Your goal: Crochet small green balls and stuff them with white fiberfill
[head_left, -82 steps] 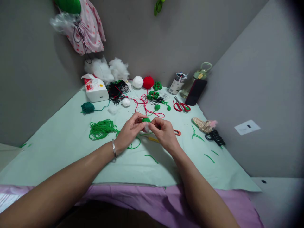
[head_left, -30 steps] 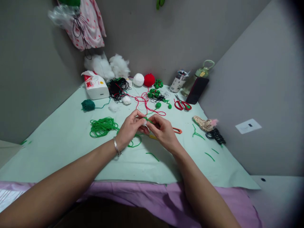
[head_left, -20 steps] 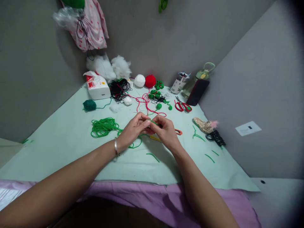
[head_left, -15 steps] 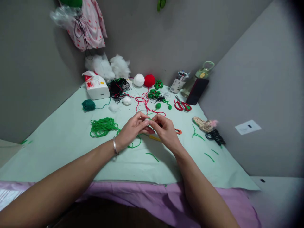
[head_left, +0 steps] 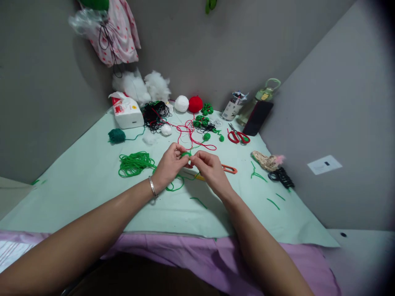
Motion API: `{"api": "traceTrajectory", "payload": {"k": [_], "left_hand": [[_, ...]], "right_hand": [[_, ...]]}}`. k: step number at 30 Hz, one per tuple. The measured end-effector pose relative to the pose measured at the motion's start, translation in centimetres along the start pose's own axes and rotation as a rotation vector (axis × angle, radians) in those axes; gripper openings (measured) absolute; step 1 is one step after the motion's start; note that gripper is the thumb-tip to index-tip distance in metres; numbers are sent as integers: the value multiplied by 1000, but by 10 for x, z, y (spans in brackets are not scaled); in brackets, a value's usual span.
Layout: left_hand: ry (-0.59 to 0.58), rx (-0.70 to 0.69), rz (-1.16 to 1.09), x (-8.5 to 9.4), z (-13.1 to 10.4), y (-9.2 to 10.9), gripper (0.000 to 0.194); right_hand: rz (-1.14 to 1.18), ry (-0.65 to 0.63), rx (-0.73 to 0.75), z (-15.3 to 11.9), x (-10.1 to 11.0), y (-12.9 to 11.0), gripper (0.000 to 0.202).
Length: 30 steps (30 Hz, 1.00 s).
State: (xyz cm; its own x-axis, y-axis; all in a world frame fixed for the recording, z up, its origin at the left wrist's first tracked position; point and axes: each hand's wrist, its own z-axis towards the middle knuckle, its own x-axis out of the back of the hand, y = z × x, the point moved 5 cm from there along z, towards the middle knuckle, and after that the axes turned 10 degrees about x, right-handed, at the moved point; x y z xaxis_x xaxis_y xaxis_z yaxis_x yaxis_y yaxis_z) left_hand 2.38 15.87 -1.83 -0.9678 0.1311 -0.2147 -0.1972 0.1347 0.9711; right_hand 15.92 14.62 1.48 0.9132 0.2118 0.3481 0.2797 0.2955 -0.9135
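Observation:
Over the middle of the table, my left hand (head_left: 171, 165) pinches a small green yarn piece (head_left: 186, 154), mostly covered by the fingers. My right hand (head_left: 210, 167) is closed at the piece's right edge, its thumb and fingertips meeting my left fingers. Green yarn trails below to a loose bright green skein (head_left: 135, 164) left of my left hand. Beneath my right hand lie a slim yellow-handled tool (head_left: 200, 177) and an orange-handled tool (head_left: 230, 169), both partly hidden. A short green yarn scrap (head_left: 199, 202) rests nearer the front edge.
Red-handled scissors (head_left: 238, 136), a dark phone (head_left: 258, 118) and a bottle (head_left: 247, 109) are at the back right. Along the back are a red yarn ball (head_left: 195, 104), a white yarn ball (head_left: 182, 104), tangled black yarn (head_left: 156, 116) and a tissue pack (head_left: 128, 114).
My fingers have shifted slightly, and more of the green piece shows between them. My right hand has moved a little left, uncovering more of the orange-handled tool.

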Motion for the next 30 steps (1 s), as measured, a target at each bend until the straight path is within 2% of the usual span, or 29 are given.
{"api": "traceTrajectory", "payload": {"k": [8, 12, 16, 24, 30], "left_hand": [[-3, -63, 2, 0, -5, 10, 22], [-49, -54, -10, -2, -9, 16, 27], [-77, -30, -36, -2, -9, 16, 27], [7, 33, -81, 2, 0, 7, 23], [67, 81, -152, 1, -2, 7, 28]], "right_hand": [[58, 47, -40, 2, 4, 12, 40], [38, 83, -28, 2, 8, 10, 39], [7, 62, -8, 3, 9, 9, 42], [-91, 49, 34, -4, -5, 1, 33], [-18, 48, 59, 3, -13, 2, 36]]}}
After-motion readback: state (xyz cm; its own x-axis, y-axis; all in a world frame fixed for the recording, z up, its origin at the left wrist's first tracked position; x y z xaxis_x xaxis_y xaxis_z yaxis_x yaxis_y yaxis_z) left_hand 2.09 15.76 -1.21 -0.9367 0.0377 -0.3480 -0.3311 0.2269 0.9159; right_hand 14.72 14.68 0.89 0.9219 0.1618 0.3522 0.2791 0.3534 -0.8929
